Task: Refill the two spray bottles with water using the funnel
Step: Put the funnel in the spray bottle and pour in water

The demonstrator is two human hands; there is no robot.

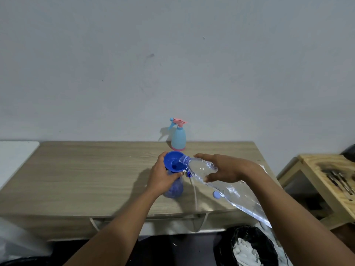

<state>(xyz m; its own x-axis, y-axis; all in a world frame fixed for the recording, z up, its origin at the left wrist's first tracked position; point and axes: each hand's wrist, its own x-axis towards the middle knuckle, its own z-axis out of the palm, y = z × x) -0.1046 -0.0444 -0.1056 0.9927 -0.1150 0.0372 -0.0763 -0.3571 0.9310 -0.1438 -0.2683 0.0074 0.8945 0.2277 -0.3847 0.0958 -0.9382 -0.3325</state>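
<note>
1. My left hand (pixel 163 175) grips the neck of the blue spray bottle (pixel 173 189), which stands on the tabletop (pixel 96 169) with the blue funnel (pixel 174 161) in its mouth.
2. My right hand (pixel 224 167) holds the clear water bottle (pixel 230 189) tilted, its mouth on the funnel rim; water shows in the funnel.
3. The pale-blue spray bottle (pixel 178 136), with its pink trigger fitted, stands by the wall.

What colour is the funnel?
The funnel is blue, seen in the head view.

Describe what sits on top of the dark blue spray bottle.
A blue funnel sits on the spray bottle, with the tilted water bottle at its rim. The left hand grips round the neck, hiding the funnel's stem.
</note>
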